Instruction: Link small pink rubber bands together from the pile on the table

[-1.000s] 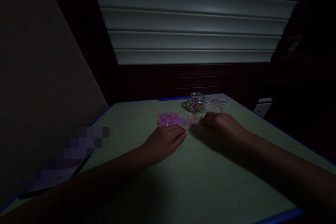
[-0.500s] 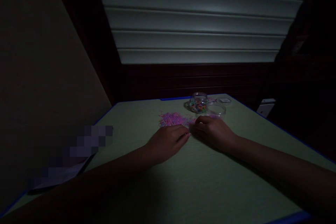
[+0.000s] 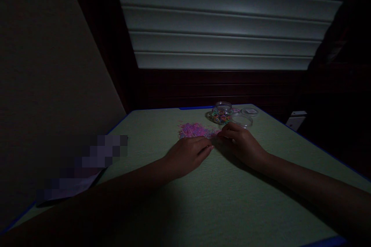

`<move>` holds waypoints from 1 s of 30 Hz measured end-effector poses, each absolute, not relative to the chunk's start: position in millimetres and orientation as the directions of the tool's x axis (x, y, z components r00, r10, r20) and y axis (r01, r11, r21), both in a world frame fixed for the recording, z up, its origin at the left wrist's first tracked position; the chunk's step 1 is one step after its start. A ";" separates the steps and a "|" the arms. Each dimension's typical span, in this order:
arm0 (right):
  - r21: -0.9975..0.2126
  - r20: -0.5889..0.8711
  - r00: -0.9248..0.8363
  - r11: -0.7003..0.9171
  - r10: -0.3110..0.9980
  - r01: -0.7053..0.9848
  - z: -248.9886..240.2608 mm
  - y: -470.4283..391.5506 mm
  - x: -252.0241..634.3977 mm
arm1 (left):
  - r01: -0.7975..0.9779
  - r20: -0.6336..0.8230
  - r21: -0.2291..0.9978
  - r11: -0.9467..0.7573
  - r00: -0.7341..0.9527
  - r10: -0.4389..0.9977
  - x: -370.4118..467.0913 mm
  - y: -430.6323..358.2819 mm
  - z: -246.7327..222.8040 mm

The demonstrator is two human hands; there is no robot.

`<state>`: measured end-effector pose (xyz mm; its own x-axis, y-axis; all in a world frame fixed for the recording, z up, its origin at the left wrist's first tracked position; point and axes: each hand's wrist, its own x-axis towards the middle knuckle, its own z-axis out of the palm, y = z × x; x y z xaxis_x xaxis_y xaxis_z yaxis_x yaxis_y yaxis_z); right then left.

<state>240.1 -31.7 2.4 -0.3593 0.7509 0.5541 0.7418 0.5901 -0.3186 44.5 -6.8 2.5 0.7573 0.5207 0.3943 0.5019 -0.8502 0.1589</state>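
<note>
A loose pile of small pink and purple bands (image 3: 193, 129) lies on the pale green table (image 3: 220, 200). My left hand (image 3: 187, 155) rests just in front of the pile, thumb and fingers pinched; what they hold, if anything, is too small to make out. To its right, my right hand (image 3: 242, 142) is at the pile's right end, its fingers closed together near some pink bands. Any item between those fingers is too small and dark to tell. Behind the hands stands an open clear jar (image 3: 222, 114) with colourful rings inside.
Right of the jar lie a clear round container (image 3: 242, 120) and a clear lid (image 3: 249, 112). A blurred-out flat item (image 3: 87, 173) lies at the table's left edge. Beyond the right edge is a white object (image 3: 296, 120). A slatted panel (image 3: 226, 27) rises behind the table.
The view has shifted slightly, moving the table items a little to the right. My right hand's fingers have changed pose a little, beside the pile's right end. My left hand keeps its pinch.
</note>
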 end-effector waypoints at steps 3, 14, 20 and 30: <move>-0.510 0.568 -0.234 0.560 0.789 0.653 7.5 -37.9 237.0 | 0.502 0.387 0.159 -0.850 0.761 0.521 44.9 -6.5 2.5; -0.837 0.387 -0.044 0.371 0.921 0.402 8.4 -38.3 232.6 | 0.508 0.404 0.161 -0.846 0.748 0.526 44.4 -6.5 1.6; -0.889 0.300 -0.075 0.308 0.951 0.339 11.2 -40.8 230.6 | 0.500 0.441 0.175 -0.848 0.730 0.522 43.8 -6.9 1.6; -0.870 0.293 -0.218 0.354 0.931 0.342 3.4 -37.5 232.5 | 0.493 0.490 0.122 -0.862 0.725 0.484 41.7 -5.5 -1.8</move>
<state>232.5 -37.5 3.4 -0.2179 0.9308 0.2933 0.3418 0.3543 -0.8704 41.7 -5.5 -1.8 0.7252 0.4842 0.4896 0.4929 -0.8615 0.1221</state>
